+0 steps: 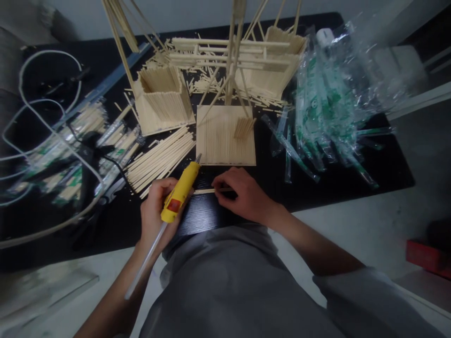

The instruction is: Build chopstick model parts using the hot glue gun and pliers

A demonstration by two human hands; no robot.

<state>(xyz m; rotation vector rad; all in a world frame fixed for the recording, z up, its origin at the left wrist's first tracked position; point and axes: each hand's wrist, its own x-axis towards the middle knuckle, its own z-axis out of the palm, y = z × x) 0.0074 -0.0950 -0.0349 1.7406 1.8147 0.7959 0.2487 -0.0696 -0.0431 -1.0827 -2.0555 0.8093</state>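
My left hand (158, 202) is closed round a yellow hot glue gun (182, 190), whose metal nozzle points up towards the flat stick panel. A clear glue stick (146, 260) juts from the gun's rear end over my forearm. With thumb and fingers, my right hand (239, 192) pinches a thin wooden stick (204, 191) low over the table's near edge. The stick's left end reaches my left hand; whether those fingers grip it too is hidden. Just beyond both hands lies the panel (223, 145) of glued sticks, with a small patch of short sticks (244, 127) on it.
Loose sticks (162, 159) fan out left of the panel. Box-like stick structures (164, 103) stand behind, with tall thin poles rising. Green-printed plastic wrappers (324, 103) pile up at right. A white cable (66, 145) loops across wrapped stick bundles (77, 136) at left.
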